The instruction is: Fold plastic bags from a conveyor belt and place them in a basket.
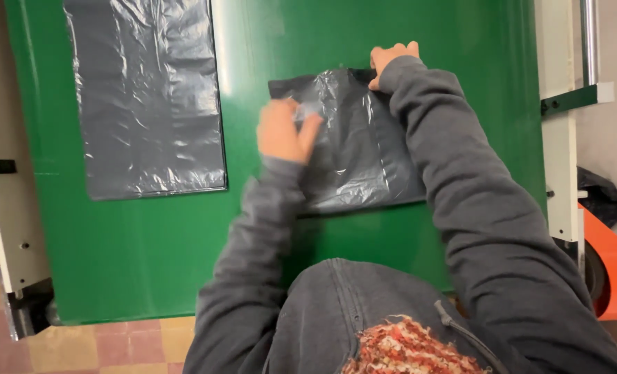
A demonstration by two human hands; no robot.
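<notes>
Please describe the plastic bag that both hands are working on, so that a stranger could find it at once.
Find the large green table. Near its middle lies a small, crumpled dark grey plastic bag, with the left hand on its left side and the right hand pinching its top corner. The other grey plastic sheet, further left, is larger, flat and untouched.

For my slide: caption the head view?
Both hands fold a dark grey plastic bag on a green table.

My left hand (283, 131) hovers mid-frame, fingers curled and blurred. My right hand (390, 59) reaches farther forward, fingers pinched, both grey-sleeved arms extended.
</notes>
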